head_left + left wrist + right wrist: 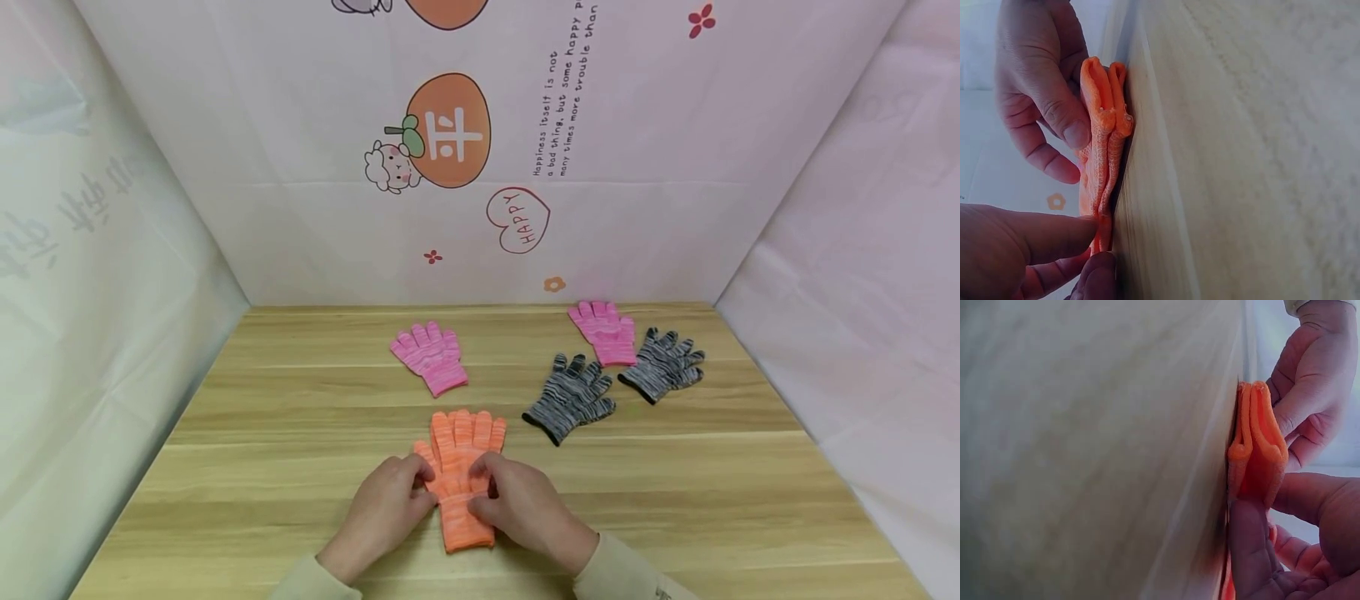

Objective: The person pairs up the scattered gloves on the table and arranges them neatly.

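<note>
Two orange gloves (466, 525) lie stacked on the table, fingers pointing away and cuffs toward me. The layered cuff edges of the orange gloves (1102, 144) show in the left wrist view. At the pile's left edge, by the thumb of the gloves, my left hand (390, 504) pinches the fabric between thumb and fingers. My right hand (525, 507) pinches the opposite edge just above the cuff. In the right wrist view, fingers of the right hand (1250, 544) lie along the side of the folded orange cuffs (1266, 437).
Behind the orange pair lies a pink glove (431, 357). Farther right are another pink glove (607, 333) and two grey-black gloves, one nearer (570, 398) and one at the right (663, 367). White printed sheeting (630, 208) walls the wooden table (300, 442) at back and sides.
</note>
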A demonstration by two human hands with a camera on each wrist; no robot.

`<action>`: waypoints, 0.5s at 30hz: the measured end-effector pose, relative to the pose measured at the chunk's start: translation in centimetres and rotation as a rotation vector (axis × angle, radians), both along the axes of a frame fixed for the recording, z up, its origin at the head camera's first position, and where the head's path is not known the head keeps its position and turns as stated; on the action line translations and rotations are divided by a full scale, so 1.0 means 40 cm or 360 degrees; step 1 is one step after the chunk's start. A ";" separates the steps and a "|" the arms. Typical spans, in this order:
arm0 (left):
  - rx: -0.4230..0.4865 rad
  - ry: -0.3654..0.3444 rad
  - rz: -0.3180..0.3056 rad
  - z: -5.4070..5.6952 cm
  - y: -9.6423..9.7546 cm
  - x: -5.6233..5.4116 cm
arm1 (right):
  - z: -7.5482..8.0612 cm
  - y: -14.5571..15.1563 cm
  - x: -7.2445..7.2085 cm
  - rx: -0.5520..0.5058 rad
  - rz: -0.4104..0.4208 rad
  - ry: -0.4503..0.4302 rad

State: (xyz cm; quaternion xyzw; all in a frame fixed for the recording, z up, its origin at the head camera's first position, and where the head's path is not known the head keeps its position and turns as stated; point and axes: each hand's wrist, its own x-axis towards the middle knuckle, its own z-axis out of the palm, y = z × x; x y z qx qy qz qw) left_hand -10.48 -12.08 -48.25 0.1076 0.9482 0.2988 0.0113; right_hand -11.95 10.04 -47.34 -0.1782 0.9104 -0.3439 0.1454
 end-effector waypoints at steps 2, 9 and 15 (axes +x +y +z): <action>-0.0008 0.0008 -0.0004 -0.001 0.000 0.000 | 0.003 0.002 -0.001 0.0047 0.0008 0.0023; 0.0000 0.0020 0.0014 0.001 0.002 0.006 | 0.019 0.004 -0.009 0.0156 -0.0027 0.0014; 0.0117 -0.0055 -0.0066 0.011 0.010 0.013 | 0.020 -0.004 -0.012 0.0177 -0.0005 0.0009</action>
